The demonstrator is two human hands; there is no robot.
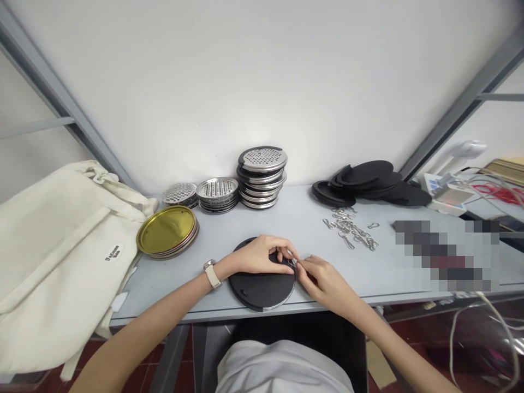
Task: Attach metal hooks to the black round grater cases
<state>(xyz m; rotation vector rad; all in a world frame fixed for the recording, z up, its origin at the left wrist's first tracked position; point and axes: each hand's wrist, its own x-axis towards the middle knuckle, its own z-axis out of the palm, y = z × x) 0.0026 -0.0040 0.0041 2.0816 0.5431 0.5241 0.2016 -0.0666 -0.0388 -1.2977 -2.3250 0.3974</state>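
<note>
A round black disc (262, 286) with a thin metal edge lies flat near the front edge of the grey table (295, 218). My left hand (260, 255), with a watch on the wrist, rests on top of the disc, fingers curled toward its right rim. My right hand (323, 279) comes in from the right and pinches a small metal clip (292, 262) at that rim. Both hands' fingertips meet at the clip.
Several loose metal clips (352, 229) lie right of centre. Stacked perforated metal discs (262, 177), smaller stacks (216, 194) and gold lids (167, 232) stand behind and left. Black discs (368, 183) pile at back right. A cream cloth bag (53, 256) fills the left; cables and devices (454, 191) sit at right.
</note>
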